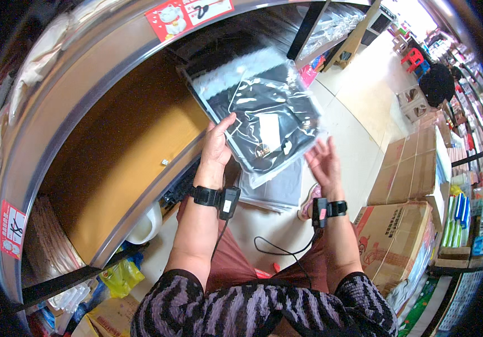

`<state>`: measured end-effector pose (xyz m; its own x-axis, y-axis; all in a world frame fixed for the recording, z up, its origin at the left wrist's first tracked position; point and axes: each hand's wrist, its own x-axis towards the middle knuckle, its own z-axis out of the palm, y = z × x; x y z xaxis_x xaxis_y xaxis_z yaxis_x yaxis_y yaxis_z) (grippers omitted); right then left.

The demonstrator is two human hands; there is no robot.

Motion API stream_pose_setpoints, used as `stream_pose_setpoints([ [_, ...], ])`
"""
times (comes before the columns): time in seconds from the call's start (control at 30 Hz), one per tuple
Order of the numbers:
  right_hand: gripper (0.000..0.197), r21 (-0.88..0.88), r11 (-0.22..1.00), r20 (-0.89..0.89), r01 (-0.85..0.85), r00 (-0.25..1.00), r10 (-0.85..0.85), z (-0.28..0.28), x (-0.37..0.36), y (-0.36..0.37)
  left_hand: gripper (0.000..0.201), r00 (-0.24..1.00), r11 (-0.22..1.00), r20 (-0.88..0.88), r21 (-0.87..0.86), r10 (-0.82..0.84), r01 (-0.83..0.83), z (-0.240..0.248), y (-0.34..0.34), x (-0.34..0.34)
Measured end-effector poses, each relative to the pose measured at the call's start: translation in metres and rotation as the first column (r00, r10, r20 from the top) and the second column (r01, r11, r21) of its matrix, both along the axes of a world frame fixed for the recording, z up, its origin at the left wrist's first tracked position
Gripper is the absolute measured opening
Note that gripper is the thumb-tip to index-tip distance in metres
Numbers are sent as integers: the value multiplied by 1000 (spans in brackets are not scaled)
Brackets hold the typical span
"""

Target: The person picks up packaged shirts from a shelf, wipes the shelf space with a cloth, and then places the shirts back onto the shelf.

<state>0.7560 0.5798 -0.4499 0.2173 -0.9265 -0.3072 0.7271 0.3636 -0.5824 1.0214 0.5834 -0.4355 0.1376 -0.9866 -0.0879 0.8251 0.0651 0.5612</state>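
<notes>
A flat pack in clear plastic (297,104), with black contents and a white label, is tilted at the shelf's front edge. My left hand (218,143) is closed on its left edge, thumb on top and fingers underneath. Beside the pack's lower right corner, my right hand (324,163) has its fingers spread and holds nothing. Whether its fingertips brush the plastic I cannot tell. Under the pack shows a stack of flat grey plastic-wrapped packs (275,188), partly hidden. Each wrist wears a black strap with a small box, and a cable runs from it.
The brown shelf board (123,135) spans my left, with clear plastic bundles (331,28) at its far end. Cardboard boxes (393,241) are stacked at my right, before shelves of goods. A yellow plastic bag (122,278) lies lower left. A red stool (413,59) stands far along the aisle.
</notes>
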Motion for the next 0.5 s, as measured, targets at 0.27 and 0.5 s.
stream_pose_setpoints([
  [0.27,50,92,995,134,-26,991,14,-24,34,24,28,997,997,-65,62,-51,55,-12,-2,2],
  [0.5,35,-161,979,-311,-126,948,71,21,57,14,23,998,999,-55,5,-36,37,-5,-2,-3],
])
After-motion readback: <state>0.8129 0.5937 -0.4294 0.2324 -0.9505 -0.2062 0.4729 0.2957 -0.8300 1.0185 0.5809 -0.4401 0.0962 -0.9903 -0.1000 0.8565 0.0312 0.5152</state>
